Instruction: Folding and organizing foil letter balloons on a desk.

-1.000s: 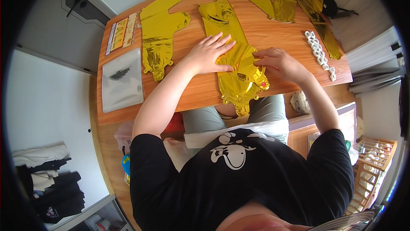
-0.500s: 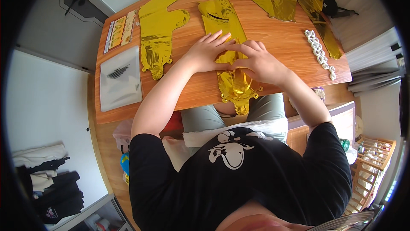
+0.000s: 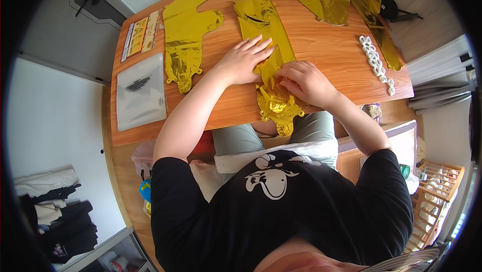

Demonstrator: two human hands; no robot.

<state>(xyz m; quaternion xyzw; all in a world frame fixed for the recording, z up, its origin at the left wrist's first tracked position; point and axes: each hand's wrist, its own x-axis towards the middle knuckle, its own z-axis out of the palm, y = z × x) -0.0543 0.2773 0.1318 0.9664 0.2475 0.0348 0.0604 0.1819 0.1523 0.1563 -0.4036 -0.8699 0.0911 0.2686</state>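
Note:
A flat gold foil balloon lies in front of me, its crinkled, tabbed end hanging over the table's near edge. My left hand rests flat on the balloon's left side with its fingers spread. On the lower part of the foil, my right hand is closed, thumb and fingers pinching at the balloon's surface. Another gold foil balloon lies flat to the left, touched by neither hand. More gold foil balloons lie at the far right.
The wooden table carries a clear plastic sleeve at the left, near a printed card. Small white ribbon rolls form a double row at the right. A black cabled device stands at the far right corner.
My right hand has drawn back slightly to the right and toward me, away from my left hand, its fingers curling in. The left hand has stayed nearly still on the foil.

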